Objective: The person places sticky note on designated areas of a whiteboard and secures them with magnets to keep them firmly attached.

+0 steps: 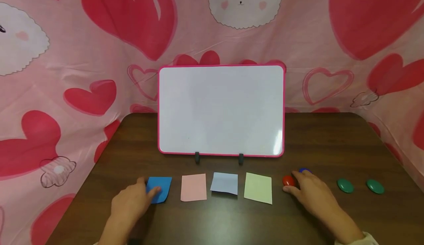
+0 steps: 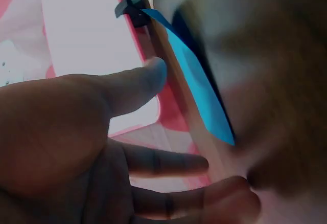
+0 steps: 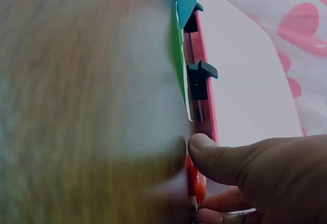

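Left hand (image 1: 130, 200), fingers spread, at blue note (image 1: 163, 186); right hand (image 1: 314, 193) flanking red magnet (image 1: 288, 180), pinch unclear; best lift note by edge, magnet by rim.

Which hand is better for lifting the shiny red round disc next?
Probably the right grip: it's right at the shiny red round disc. The left grip is far off, by the blue square paper note.

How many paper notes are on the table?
4 in a row: the bright blue note by the left hand, then, rightward, pink note, pale blue note and pale green note.
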The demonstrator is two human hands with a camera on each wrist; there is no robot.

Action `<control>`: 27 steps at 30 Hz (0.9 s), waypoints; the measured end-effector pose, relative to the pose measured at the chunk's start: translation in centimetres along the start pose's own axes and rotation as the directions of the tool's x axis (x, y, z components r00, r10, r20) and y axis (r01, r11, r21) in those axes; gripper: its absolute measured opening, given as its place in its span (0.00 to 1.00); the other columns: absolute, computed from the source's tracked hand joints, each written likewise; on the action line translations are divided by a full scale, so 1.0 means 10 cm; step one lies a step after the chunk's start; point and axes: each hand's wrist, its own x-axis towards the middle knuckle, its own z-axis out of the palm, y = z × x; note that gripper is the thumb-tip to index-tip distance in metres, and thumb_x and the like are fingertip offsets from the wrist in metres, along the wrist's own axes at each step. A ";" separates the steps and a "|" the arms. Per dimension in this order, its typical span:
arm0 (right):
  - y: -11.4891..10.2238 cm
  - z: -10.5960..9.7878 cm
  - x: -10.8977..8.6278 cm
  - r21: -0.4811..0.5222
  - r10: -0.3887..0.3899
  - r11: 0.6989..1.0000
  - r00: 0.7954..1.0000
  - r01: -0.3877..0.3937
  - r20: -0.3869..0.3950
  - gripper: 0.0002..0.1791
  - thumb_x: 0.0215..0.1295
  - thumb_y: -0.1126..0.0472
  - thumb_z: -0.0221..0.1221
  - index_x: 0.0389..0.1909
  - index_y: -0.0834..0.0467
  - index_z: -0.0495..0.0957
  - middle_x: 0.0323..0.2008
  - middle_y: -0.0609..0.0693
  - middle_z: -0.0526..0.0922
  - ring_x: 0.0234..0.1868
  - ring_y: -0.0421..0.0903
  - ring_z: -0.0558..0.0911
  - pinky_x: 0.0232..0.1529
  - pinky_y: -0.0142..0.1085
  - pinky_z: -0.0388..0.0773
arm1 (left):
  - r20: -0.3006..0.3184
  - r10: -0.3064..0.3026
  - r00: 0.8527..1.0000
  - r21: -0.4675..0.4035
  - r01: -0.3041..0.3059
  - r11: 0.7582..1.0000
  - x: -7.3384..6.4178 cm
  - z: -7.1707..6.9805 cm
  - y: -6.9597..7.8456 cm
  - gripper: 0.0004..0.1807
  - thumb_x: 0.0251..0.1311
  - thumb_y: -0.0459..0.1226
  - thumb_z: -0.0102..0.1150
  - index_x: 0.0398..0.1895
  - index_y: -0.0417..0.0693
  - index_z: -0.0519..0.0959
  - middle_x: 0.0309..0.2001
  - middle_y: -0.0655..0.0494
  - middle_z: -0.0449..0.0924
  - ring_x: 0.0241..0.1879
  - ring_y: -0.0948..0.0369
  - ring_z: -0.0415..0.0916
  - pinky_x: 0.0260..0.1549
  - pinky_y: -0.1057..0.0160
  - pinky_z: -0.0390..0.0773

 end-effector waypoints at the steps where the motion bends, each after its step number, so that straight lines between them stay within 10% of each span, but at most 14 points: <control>1: 0.00 0.00 0.00 0.002 0.002 1.000 1.000 -0.002 -0.005 0.33 0.57 0.48 0.73 0.51 0.71 0.80 0.41 0.63 0.81 0.44 0.63 0.81 0.43 0.60 0.77 | 0.001 -0.008 1.000 -0.003 0.008 1.000 0.00 0.01 0.00 0.51 0.63 0.65 0.56 0.66 0.25 0.66 0.46 0.29 0.80 0.40 0.39 0.80 0.37 0.37 0.79; 27: 0.02 0.04 -0.03 0.058 0.014 0.998 0.999 -0.012 -0.038 0.29 0.54 0.51 0.75 0.49 0.68 0.80 0.36 0.55 0.78 0.34 0.53 0.78 0.35 0.54 0.78 | -0.012 -0.008 1.000 -0.034 0.007 0.999 -0.02 0.15 0.06 0.56 0.57 0.66 0.62 0.64 0.21 0.62 0.44 0.25 0.75 0.42 0.35 0.78 0.40 0.35 0.78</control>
